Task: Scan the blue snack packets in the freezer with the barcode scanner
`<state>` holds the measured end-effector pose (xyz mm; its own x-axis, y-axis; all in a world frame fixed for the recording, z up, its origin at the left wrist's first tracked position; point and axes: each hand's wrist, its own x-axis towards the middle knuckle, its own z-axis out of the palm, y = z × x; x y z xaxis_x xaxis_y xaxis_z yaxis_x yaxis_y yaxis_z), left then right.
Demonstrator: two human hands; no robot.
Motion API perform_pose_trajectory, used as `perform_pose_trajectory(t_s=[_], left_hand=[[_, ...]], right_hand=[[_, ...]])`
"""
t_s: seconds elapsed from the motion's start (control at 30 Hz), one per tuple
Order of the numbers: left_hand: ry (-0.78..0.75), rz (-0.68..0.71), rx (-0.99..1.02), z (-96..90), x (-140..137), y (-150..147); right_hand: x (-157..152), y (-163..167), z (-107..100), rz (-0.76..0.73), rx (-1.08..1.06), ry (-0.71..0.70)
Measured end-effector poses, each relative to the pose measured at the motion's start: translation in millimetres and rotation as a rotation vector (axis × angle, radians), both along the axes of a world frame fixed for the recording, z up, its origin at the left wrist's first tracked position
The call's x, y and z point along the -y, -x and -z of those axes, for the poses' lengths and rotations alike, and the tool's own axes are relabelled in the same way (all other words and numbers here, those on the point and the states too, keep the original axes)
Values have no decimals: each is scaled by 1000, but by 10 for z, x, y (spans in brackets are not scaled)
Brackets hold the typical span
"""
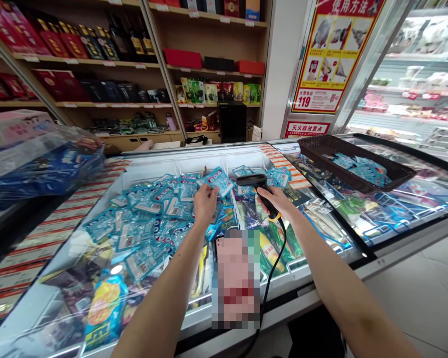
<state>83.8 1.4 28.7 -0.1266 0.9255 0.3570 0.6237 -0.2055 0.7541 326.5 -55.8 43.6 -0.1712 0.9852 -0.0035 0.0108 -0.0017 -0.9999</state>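
My left hand (206, 203) pinches the lower edge of a small blue packet (221, 181), its printed side facing up. In my right hand (275, 200) is a black barcode scanner (252, 181) with a yellow-tipped handle; its head points left, close to the packet. A black cable (280, 253) runs down from the scanner's handle to the near edge. Left of my left hand, a spread of similar blue packets (145, 206) lies on the freezer's glass top. A few more packets (280, 176) lie just behind the scanner.
A brown basket (358, 174) holding blue packets stands on the freezer at right. A phone (235, 268), partly blurred out, lies near the front edge. Plastic-wrapped goods (37, 154) are stacked at left. Shelves (209, 69) of boxes and bottles line the back.
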Motion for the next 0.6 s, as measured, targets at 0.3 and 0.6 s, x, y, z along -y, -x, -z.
perform_pose_trajectory(t_s=[0.3, 0.6], left_hand=[[8, -9, -9, 27, -19, 14], [-9, -2, 15, 25, -8, 10]], right_hand=[[34, -2, -22, -75, 21, -12], [35, -10, -12, -87, 32, -9]])
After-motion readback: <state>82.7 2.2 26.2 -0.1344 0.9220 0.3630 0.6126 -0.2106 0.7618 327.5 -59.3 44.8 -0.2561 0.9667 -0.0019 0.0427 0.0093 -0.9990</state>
